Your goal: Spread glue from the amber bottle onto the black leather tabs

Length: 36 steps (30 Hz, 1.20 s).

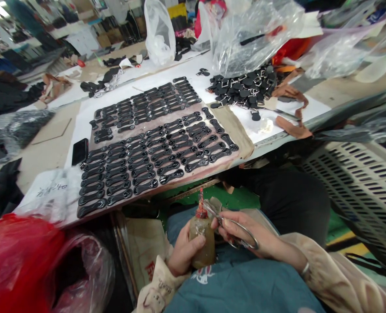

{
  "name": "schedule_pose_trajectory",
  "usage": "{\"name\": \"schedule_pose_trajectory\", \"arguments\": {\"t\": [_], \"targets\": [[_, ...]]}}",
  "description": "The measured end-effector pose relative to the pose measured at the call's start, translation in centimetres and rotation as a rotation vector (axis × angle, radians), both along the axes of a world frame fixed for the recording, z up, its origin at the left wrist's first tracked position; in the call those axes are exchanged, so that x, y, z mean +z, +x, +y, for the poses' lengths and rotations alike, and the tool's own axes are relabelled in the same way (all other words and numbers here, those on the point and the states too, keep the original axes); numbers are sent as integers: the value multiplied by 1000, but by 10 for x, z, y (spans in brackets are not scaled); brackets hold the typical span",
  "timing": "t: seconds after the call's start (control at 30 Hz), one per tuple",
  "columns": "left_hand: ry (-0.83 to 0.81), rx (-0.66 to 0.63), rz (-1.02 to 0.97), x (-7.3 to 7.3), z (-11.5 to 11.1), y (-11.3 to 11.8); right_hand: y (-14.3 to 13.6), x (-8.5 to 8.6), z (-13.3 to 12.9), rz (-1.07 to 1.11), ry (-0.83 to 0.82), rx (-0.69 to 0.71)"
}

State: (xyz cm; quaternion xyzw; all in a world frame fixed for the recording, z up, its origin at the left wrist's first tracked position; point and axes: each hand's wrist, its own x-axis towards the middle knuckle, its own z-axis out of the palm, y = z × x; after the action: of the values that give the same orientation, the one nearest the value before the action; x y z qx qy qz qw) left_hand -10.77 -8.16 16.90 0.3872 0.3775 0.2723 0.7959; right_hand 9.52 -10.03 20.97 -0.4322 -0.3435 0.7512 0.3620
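Observation:
My left hand [186, 248] is wrapped round a cloudy yellowish bottle [203, 254] with a red, crusted nozzle [201, 208], upright above my lap. In my right hand [245, 230] are metal scissors [250, 242], their blades touching or close beside the nozzle. The bottle hides part of my left fingers. In front of me, rows of glossy black straps [145, 186] lie on a pinkish board [137, 126] on the white table [261, 135].
A phone [80, 152] lies left of the straps. Black pieces with metal buckles [245, 89] are piled at the back right. A red plastic bag [20, 265] fills the lower left; a slatted crate [359, 187] stands right. Clear plastic bags [254, 37] sit behind the pile.

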Motion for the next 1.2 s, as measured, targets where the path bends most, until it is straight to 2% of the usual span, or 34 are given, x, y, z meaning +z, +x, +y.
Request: {"name": "schedule_pose_trajectory", "arguments": {"t": [0.23,0.33,0.47,0.53,0.67,0.73,0.93,1.0,1.07,1.2], "targets": [[129,-3,170,7,-1,2,-6,-1,0,-150,-4,-28],[204,-12,234,9,-2,3,-4,-2,-2,-311,102,-26],[222,-31,267,9,-2,3,1,-4,-4,-594,292,-12],[228,-39,271,9,-3,3,2,-8,-5,-589,308,-29],[219,-48,245,9,-5,4,-1,-15,-6,-396,234,-52],[198,-40,228,8,-6,5,-2,-16,-6,-381,235,-45],[216,-40,208,10,-8,7,-1,-9,-1,-701,410,-38],[221,-35,209,11,-7,8,0,-8,-1,-743,456,-31],[231,-32,223,12,-6,9,0,-9,-1,-661,435,-42],[216,-24,261,13,-6,10,0,-18,1,-167,195,-52]]}}
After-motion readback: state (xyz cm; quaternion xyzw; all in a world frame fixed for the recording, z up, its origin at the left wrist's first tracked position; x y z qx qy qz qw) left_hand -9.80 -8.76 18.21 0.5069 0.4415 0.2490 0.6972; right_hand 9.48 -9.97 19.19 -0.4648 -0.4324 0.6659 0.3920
